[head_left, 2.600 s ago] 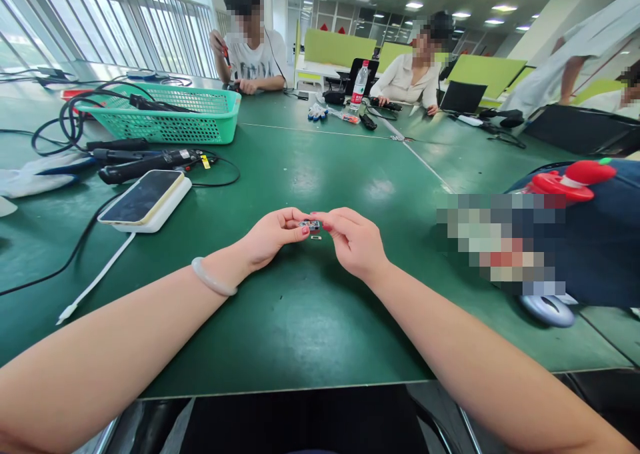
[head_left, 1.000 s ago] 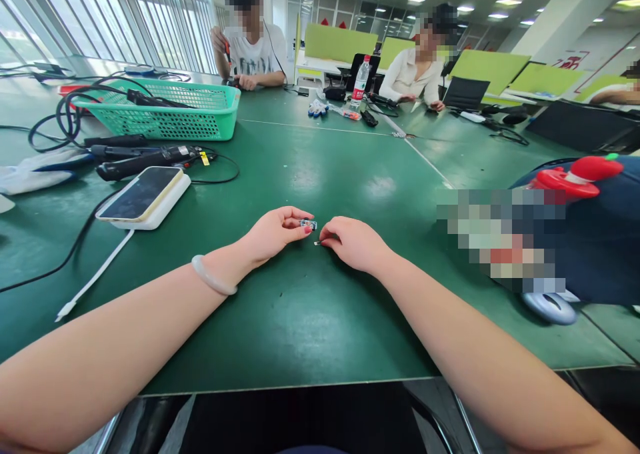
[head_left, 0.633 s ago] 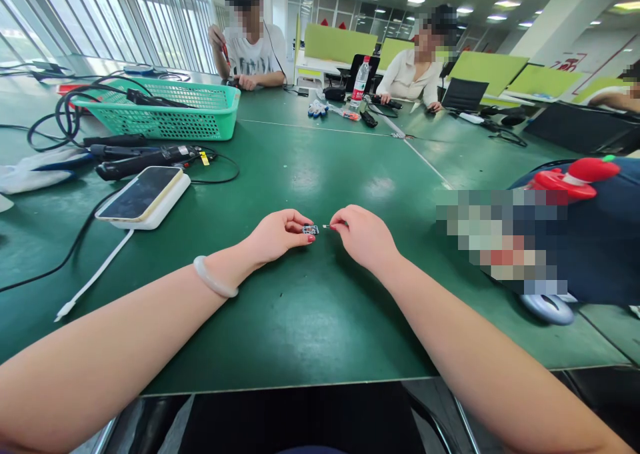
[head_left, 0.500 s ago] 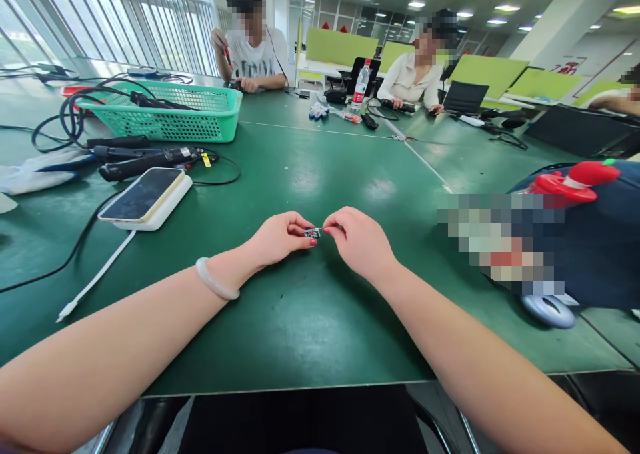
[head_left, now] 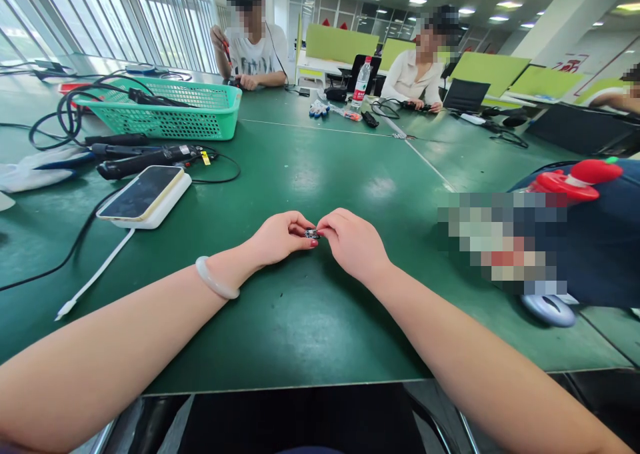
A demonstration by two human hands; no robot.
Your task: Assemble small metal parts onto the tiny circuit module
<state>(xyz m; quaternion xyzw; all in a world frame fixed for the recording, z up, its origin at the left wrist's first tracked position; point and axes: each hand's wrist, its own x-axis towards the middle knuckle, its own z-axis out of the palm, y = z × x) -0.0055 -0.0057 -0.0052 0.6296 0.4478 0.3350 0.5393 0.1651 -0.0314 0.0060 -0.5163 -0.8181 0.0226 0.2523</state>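
pinching a small dark, white-flecked board (head_left: 311,234), the left hand (head_left: 280,238) sits nearer the right hand (head_left: 354,244) than earlier; right grip unclear.

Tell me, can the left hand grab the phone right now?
Probably not straight away: the left hand holds a small electronic part. The phone itself lies uncovered on a white block, seemingly within reach.

Forearms (head_left: 165,331) are angled inward | left hand (head_left: 278,239): fingers (head_left: 301,220) are pinched | right hand (head_left: 353,246): fingertips (head_left: 323,230) are pinched, held just beside left
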